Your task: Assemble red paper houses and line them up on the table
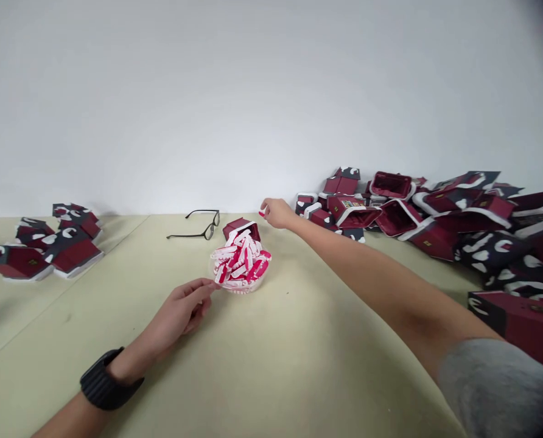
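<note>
A clear bowl heaped with several red-and-white small pieces sits mid-table. My left hand, with a black watch on the wrist, rests on the table and its fingertips touch the bowl's left rim. My right hand reaches far forward and pinches one small red-and-white piece between its fingertips, just right of an open dark red box that lies behind the bowl.
A big pile of dark red and black house-shaped boxes fills the right side against the white wall. A smaller group of the same boxes lies at the far left. Black glasses lie behind the bowl.
</note>
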The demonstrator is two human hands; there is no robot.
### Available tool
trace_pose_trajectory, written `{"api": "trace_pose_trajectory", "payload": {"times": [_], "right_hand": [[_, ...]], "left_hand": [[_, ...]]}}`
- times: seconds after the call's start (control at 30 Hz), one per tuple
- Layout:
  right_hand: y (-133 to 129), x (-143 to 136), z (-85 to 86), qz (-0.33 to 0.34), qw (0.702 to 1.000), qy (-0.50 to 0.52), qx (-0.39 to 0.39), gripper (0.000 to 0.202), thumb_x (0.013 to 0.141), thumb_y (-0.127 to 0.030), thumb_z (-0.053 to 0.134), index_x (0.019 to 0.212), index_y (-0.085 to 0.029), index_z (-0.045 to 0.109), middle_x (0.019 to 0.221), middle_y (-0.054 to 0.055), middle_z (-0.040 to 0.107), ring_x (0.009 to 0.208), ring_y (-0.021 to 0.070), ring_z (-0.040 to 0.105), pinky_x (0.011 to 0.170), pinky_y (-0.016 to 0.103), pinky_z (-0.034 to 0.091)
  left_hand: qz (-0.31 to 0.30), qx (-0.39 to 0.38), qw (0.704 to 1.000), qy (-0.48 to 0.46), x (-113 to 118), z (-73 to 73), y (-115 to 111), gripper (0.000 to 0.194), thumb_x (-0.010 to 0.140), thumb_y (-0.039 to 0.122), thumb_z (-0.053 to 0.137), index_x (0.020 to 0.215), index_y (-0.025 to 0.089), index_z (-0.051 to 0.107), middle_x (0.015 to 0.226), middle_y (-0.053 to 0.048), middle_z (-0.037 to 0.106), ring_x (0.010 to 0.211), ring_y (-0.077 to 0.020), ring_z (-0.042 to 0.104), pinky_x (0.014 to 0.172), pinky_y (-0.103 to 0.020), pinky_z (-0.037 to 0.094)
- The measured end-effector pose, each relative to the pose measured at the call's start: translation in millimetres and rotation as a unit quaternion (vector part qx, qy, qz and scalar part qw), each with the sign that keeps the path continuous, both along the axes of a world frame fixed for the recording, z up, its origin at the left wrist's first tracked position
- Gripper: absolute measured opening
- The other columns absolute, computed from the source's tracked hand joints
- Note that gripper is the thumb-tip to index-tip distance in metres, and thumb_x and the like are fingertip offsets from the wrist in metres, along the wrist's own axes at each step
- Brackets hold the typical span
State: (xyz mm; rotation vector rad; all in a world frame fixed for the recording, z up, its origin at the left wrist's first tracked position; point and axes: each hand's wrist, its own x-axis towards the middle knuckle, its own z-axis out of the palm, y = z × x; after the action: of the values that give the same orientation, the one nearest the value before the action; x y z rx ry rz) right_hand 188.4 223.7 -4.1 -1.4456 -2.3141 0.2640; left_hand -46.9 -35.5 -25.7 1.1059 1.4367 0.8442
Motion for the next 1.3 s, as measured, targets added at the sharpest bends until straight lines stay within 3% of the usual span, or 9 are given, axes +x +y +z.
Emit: {"api": "trace_pose_trajectory", "payload": {"times": [0.23,0.37,0.5,0.63,0.77,0.9,1.0,1.13,1.3], "right_hand": [[-81,-11,67.8,0.153,0.974,0.164,-0.022,0.026,0.087,-0.01,0.065,0.111,-0.014,0.075,0.1,0.006,0.078,0.087,0.0142,0.07,0.075,0.022,0.05],[-125,-20,73.6,0.245,0.964,0.096,-0.043,0.028,0.081,-0.005,0.065,0.105,-0.016,0.077,0.092,0.003,0.077,0.078,0.0134,0.067,0.067,0.022,0.046],[-145,-26,66.3,0.263,0.964,0.032,-0.039,0.033,0.082,-0.001,0.06,0.106,-0.015,0.078,0.097,0.005,0.078,0.084,0.0146,0.069,0.07,0.022,0.046],[-140,-28,68.5,0.243,0.97,0.017,-0.009,0.029,0.084,-0.002,0.058,0.101,-0.015,0.079,0.101,0.005,0.079,0.089,0.0159,0.07,0.075,0.023,0.047],[-108,-32,70.9,0.132,0.99,0.006,0.044,0.024,0.09,-0.013,0.059,0.107,-0.017,0.076,0.117,0.006,0.077,0.107,0.019,0.069,0.088,0.024,0.048],[-70,-50,59.2,0.049,0.998,-0.046,-0.01,0.041,0.091,-0.032,0.067,0.127,-0.01,0.068,0.135,0.018,0.07,0.121,0.0284,0.066,0.093,0.03,0.052],[-55,-68,47.9,0.034,0.994,-0.072,-0.072,0.05,0.083,-0.045,0.076,0.114,-0.006,0.073,0.119,0.022,0.075,0.105,0.0318,0.073,0.08,0.033,0.056],[-53,-80,39.9,0.048,0.986,-0.086,-0.136,0.043,0.074,-0.051,0.079,0.089,-0.01,0.077,0.089,0.013,0.078,0.08,0.0262,0.075,0.066,0.031,0.056],[-62,-78,39.9,0.036,0.985,-0.096,-0.138,0.048,0.069,-0.045,0.082,0.099,-0.008,0.076,0.09,0.013,0.078,0.079,0.0271,0.074,0.066,0.033,0.058]], "left_hand": [[0.018,0.013,0.993,-0.119,2,-0.8,0,0.025,0.082,0.042,0.069,0.087,0.019,0.059,0.068,0.005,0.04,0.048,-0.0068,0.024,0.043,-0.023,0.017],[0.018,0.013,0.989,-0.146,2,-1.7,2,0.025,0.086,0.041,0.067,0.083,0.019,0.056,0.068,0.005,0.04,0.05,-0.0071,0.025,0.044,-0.022,0.021],[0.024,0.03,0.986,-0.16,3,-2.4,4,0.028,0.087,0.042,0.068,0.08,0.019,0.052,0.068,0.005,0.041,0.051,-0.0071,0.026,0.044,-0.022,0.023],[0.03,0.047,0.988,-0.142,5,-2.5,5,0.035,0.086,0.045,0.069,0.075,0.019,0.048,0.066,0.005,0.041,0.051,-0.0073,0.027,0.045,-0.022,0.025],[0.038,0.064,0.99,-0.117,7,-2.9,5,0.041,0.085,0.048,0.07,0.069,0.019,0.045,0.063,0.005,0.039,0.051,-0.0077,0.027,0.045,-0.023,0.025],[0.073,0.089,0.99,-0.087,-1,-5.0,6,0.041,0.082,0.044,0.068,0.064,0.021,0.04,0.06,0.005,0.035,0.05,-0.0082,0.028,0.045,-0.024,0.026],[0.115,0.095,0.987,-0.059,-16,-5.5,9,0.04,0.078,0.04,0.064,0.061,0.023,0.033,0.056,0.006,0.029,0.048,-0.0085,0.026,0.043,-0.025,0.024],[0.17,0.093,0.979,-0.064,-35,-2.2,13,0.039,0.072,0.035,0.06,0.06,0.024,0.025,0.054,0.008,0.02,0.045,-0.0081,0.018,0.04,-0.026,0.017],[0.193,0.124,0.973,-0.035,-42,2.9,16,0.034,0.079,0.045,0.057,0.063,0.024,0.036,0.054,0.009,0.02,0.044,-0.0084,0.017,0.042,-0.024,0.015]]}}
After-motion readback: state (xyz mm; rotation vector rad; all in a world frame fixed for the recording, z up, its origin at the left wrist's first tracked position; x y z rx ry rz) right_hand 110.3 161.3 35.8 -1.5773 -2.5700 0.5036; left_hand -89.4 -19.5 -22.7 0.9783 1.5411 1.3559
